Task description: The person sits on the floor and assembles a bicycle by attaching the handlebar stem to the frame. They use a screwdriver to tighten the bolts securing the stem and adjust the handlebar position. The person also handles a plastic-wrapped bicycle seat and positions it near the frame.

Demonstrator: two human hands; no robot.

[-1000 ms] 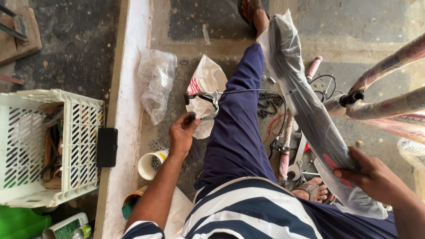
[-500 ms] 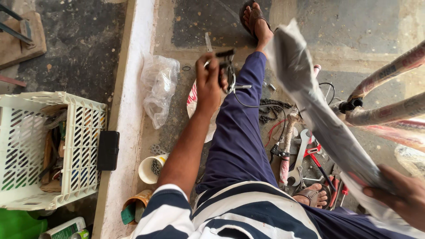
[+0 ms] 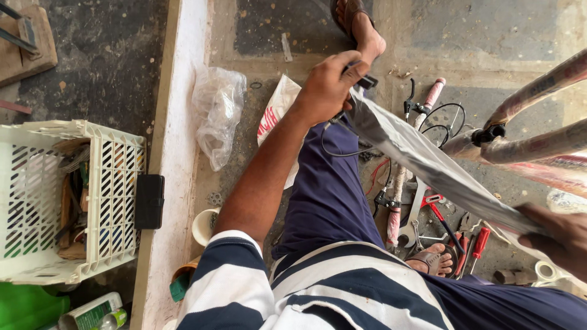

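Left hand clenching a small black tool against the top end of the long grey wrapped part, over the knee; right hand gripping its lower end. Best keeping the part taut and steady, cutting away from the fingers.

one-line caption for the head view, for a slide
Seated person's left hand and right hand hold a wrapped bicycle part above floor tools.
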